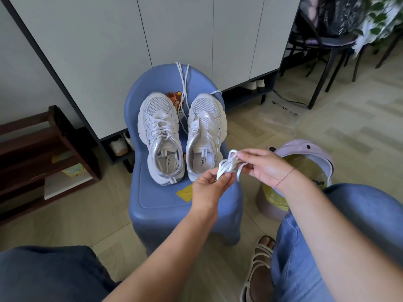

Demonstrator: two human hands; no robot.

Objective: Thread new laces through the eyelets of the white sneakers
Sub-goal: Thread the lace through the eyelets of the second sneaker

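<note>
White lace bundle (227, 166), coiled in loops, sits between both hands, held in the air over the near right corner of the blue plastic chair (157, 200). From my feed the left grip (209, 182) is closed on the bundle's lower end, thumb and fingers pinching it. The right grip (261, 166) is closed on the upper loops, fingertips pinching, palm facing me, with a thin red string round the wrist. Both white sneakers are on the chair seat, toes pointing far, heels near, side by side and just apart. The left sneaker (161, 136) is fully laced. The right sneaker (205, 129) has bare eyelets and its tongue is exposed. A second loose lace (183, 83) hangs over the chair back and runs down between the two shoes. A yellow tape patch (184, 194) is on the seat, near the left grip. A lilac bin (305, 149) with a yellow liner stands on the floor to the right of the chair, partly behind the right forearm. White cabinet (174, 29) behind the chair, dark wooden rack (43, 149) at left. My operator's jeans knees show at both near corners, and a sandalled foot (259, 267) is on the floor near right.
</note>
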